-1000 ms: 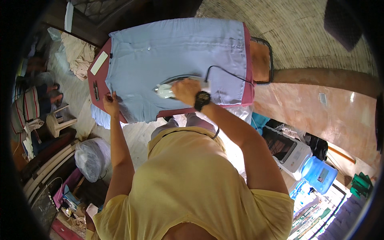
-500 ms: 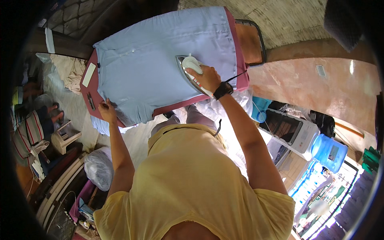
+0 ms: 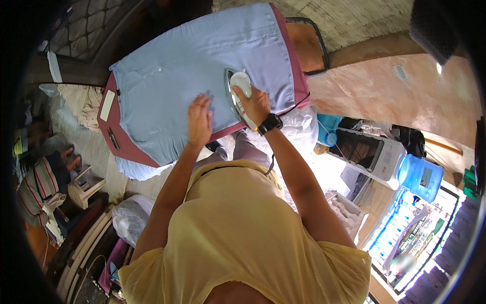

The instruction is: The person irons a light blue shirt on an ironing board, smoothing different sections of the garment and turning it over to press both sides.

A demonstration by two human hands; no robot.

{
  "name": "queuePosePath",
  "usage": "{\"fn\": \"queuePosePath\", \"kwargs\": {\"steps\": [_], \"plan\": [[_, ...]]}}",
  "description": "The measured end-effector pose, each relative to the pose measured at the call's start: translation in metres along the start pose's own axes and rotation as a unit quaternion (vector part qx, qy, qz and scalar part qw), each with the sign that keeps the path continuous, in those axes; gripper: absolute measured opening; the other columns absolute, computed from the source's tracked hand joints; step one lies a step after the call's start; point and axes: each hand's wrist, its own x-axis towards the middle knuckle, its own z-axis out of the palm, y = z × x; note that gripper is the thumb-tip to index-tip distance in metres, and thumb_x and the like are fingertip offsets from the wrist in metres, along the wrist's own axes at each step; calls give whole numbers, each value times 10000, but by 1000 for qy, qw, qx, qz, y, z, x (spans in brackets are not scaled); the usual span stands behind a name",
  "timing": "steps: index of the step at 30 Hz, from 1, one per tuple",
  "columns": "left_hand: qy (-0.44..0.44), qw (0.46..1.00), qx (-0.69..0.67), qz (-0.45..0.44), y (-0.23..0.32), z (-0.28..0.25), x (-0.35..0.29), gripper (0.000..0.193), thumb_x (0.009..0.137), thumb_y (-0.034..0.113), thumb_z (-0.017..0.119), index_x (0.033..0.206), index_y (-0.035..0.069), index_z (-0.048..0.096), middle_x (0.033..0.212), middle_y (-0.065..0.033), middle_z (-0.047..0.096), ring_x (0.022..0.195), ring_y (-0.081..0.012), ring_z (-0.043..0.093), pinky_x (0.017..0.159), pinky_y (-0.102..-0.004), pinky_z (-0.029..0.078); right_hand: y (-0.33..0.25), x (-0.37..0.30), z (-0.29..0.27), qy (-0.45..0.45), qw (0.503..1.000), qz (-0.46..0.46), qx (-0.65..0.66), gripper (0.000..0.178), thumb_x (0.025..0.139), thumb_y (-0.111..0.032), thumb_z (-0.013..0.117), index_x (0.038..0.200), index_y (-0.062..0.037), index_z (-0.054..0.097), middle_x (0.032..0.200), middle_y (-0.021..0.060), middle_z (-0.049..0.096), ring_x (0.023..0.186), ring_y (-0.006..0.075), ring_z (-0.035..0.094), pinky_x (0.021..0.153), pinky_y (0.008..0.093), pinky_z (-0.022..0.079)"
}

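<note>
A light blue button-up shirt [image 3: 177, 76] lies spread over a maroon ironing board [image 3: 135, 148]. My right hand [image 3: 254, 107] is wrapped round the handle of a white iron [image 3: 240, 81], whose soleplate rests on the right part of the shirt. A black watch sits on my right wrist, and a dark cord runs past it over the board's right end. My left hand [image 3: 200, 119] lies flat on the shirt near the board's close edge, left of the iron, its fingers stretched out and holding nothing.
On the board's left end lie a white strip [image 3: 107, 105] and a small dark tool [image 3: 113, 139]. A brown-seated chair [image 3: 305, 46] stands beyond the right end. At right are a white appliance [image 3: 372, 157] and a blue water jug [image 3: 421, 178]; a small stool [image 3: 83, 187] is at left.
My left hand has let go of the shirt's near left corner and moved right onto the cloth. That corner now lies flatter. The iron has barely shifted.
</note>
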Motion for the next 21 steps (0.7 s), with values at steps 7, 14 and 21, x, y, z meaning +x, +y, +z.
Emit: {"fn": "queuePosePath", "kwargs": {"steps": [7, 14, 21], "plan": [[-54, 996, 68, 1, 15, 35, -2, 447, 971, 176, 517, 1392, 45, 441, 1524, -93, 358, 1446, -329, 284, 1185, -536, 219, -10, -3, -31, -25, 999, 13, -31, 523, 898, -528, 648, 946, -11, 713, 701, 211, 676, 687, 388, 685, 629, 458, 544], [-180, 970, 11, 163, 55, 67, 29, 566, 979, 278, 528, 1482, 72, 372, 1565, -96, 317, 1464, -326, 259, 1194, -537, 199, 58, 38, -104, -67, 998, 17, 5, 647, 842, -661, 624, 906, -26, 729, 692, 176, 688, 705, 336, 711, 655, 448, 548], [-246, 923, 59, 290, 68, 87, 25, 753, 935, 481, 544, 1566, 183, 261, 1632, -24, 222, 1506, -285, 179, 1215, -520, 156, 84, 47, -116, 25, 1000, -5, -7, 557, 845, -583, 682, 955, -39, 729, 648, 136, 682, 675, 318, 703, 633, 417, 540]]}}
